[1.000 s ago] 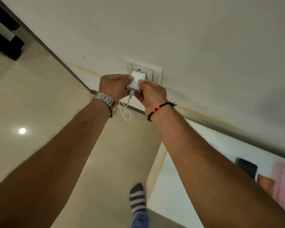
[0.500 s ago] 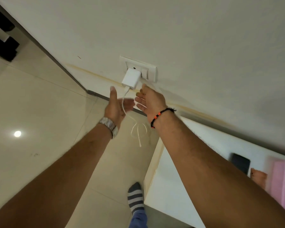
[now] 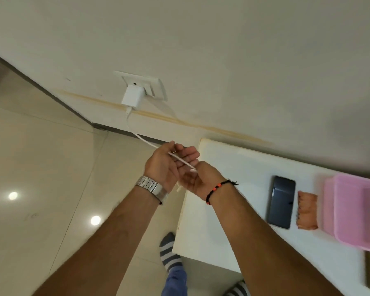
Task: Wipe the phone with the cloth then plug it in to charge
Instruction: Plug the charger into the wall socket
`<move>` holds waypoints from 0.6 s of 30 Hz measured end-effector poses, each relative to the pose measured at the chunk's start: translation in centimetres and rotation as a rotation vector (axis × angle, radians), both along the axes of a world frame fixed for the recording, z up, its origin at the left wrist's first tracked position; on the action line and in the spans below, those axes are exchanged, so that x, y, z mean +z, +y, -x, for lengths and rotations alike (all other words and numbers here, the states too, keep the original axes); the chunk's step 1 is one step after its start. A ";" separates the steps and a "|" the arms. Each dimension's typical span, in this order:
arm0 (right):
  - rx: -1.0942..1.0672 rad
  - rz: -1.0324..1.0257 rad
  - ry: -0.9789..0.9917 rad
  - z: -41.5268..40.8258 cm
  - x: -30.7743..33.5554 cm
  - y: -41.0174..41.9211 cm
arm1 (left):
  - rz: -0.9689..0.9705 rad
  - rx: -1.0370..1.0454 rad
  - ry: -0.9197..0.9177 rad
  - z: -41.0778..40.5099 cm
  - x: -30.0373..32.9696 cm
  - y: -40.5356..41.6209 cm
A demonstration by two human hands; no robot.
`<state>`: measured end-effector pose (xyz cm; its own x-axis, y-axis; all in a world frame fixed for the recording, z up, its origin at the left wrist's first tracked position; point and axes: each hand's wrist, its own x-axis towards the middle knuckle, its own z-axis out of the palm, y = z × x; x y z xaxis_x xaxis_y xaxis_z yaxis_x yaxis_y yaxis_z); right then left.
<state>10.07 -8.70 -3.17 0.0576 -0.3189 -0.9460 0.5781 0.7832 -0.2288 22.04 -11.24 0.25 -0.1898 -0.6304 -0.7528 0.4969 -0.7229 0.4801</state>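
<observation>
A white charger adapter (image 3: 132, 98) sits plugged into the wall socket (image 3: 156, 86). Its white cable (image 3: 137, 135) runs down and right into my hands, which meet just left of the table corner. My left hand (image 3: 165, 165), with a metal watch, has straight fingers, and the cable lies across them. My right hand (image 3: 199, 180), with a black and red bracelet, curls its fingers round the cable close under the left. A short white end sticks out below. The dark phone (image 3: 281, 202) lies flat on the white table (image 3: 233, 167), untouched, beside a folded orange cloth (image 3: 307, 211).
A pink plastic container (image 3: 359, 212) stands right of the cloth on the table. My striped-sock foot (image 3: 169, 251) is on the beige tiled floor (image 3: 51, 167) by the table's left edge. A dark skirting runs along the wall's base.
Both hands let go of the adapter, which stays in the socket. They dropped down and right and took up the cable. The view swung right, showing the phone, cloth and container.
</observation>
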 end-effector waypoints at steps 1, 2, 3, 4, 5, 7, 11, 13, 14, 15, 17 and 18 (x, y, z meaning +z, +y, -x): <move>-0.082 0.040 0.015 0.4 0.4 -0.3 | 0.009 0.005 -0.019 0.5 0.2 0.5; -0.143 0.073 0.049 0.9 0.8 -0.6 | 0.027 0.020 -0.050 0.9 0.3 1.0; -0.174 0.105 0.083 1.4 1.4 -0.8 | 0.049 0.044 -0.079 1.3 0.3 1.5; -0.186 0.133 0.106 2.0 2.1 -0.8 | 0.064 0.072 -0.092 1.7 0.3 2.1; -0.192 0.154 0.124 2.7 2.8 -0.7 | 0.078 0.100 -0.074 2.2 0.3 2.8; -0.187 0.177 0.175 4.2 3.9 0.3 | 0.064 0.117 -0.085 3.6 0.1 4.4; -0.079 0.271 0.269 6.5 5.5 4.2 | -0.076 0.083 -0.398 7.6 0.8 7.1; -0.080 0.330 0.230 7.1 5.9 6.3 | -0.046 0.080 -0.556 9.0 1.9 8.0; -0.095 0.351 0.203 7.1 5.9 7.2 | 0.102 0.061 -0.658 9.4 2.4 8.7; -0.110 0.370 0.182 7.1 5.9 7.9 | 0.372 0.021 -0.788 9.5 3.2 9.3; -0.116 0.421 0.190 6.9 5.9 8.9 | 0.929 -0.091 -1.000 9.7 4.3 9.5; -0.104 0.458 0.225 6.7 5.9 9.2 | 1.096 -0.168 -1.112 9.7 4.4 8.8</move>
